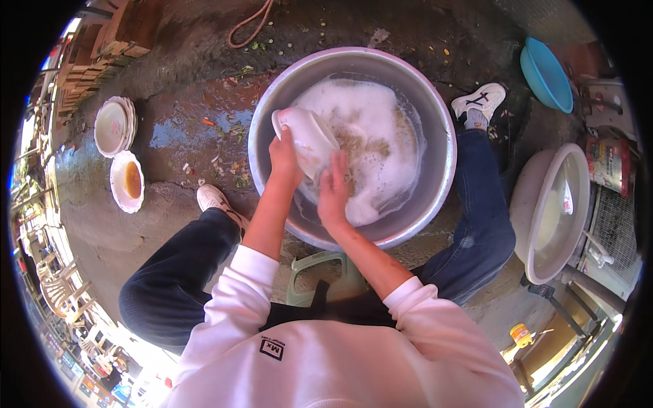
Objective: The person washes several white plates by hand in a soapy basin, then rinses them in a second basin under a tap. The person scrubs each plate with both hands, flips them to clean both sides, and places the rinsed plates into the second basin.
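Observation:
A large metal basin (444, 168) stands on the ground between my knees, holding water topped with white suds (377, 102). Over its left part, a white bowl (310, 140) with a floral print is tilted on its side. My left hand (285, 158) grips the bowl near its base, thumb along the outer wall. At the bowl's lower right edge is my right hand (334, 188), its fingers extended upward against or just beside the wall. Whether it holds a cloth or only suds is unclear. Brownish scraps float among the foam.
Stacked white dishes (111, 128) and a bowl with brown liquid (125, 183) sit on the wet ground at left. On the right are a blue basin (546, 76) and a pale tub (523, 204). A green plastic stool (326, 265) is beneath me. Food scraps litter the floor.

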Demonstrator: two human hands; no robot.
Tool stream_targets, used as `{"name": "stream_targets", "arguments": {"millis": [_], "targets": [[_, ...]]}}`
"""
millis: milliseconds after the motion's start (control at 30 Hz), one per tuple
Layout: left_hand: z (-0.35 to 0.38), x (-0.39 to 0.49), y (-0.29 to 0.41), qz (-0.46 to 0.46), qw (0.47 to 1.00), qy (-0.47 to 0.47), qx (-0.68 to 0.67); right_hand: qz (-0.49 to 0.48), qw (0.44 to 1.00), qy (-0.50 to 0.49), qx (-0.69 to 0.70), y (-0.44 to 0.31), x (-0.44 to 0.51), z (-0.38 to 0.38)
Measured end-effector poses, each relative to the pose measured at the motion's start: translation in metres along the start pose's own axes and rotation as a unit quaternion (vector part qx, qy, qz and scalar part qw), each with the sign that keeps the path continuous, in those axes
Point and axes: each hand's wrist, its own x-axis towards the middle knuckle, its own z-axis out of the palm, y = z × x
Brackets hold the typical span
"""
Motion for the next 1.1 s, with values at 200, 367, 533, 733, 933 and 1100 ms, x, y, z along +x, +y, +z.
{"name": "stream_targets", "arguments": {"millis": [200,367,533,733,933,1100], "targets": [[-0.052,0.021,0.007,0.001,0.994,-0.107,0.016,-0.33,0.897,-0.188,-0.227,-0.061,0.059,0.027],[-0.05,0.025,0.007,0.007,0.998,-0.052,0.019,-0.156,0.947,-0.249,-0.13,-0.027,0.182,0.062],[-0.078,0.034,-0.001,0.065,0.991,0.069,0.093,0.176,0.957,-0.229,-0.03,-0.003,0.177,0.053],[-0.097,0.023,-0.014,0.038,0.993,0.071,0.089,-0.206,0.955,-0.19,-0.096,0.008,0.086,0.045],[-0.036,0.019,-0.014,0.052,0.986,0.112,0.111,-0.041,0.97,-0.21,-0.116,0.053,0.177,-0.008],[-0.054,0.03,-0.009,0.063,0.983,0.123,0.12,-0.053,0.992,-0.093,-0.067,0.055,0.064,-0.013]]}}
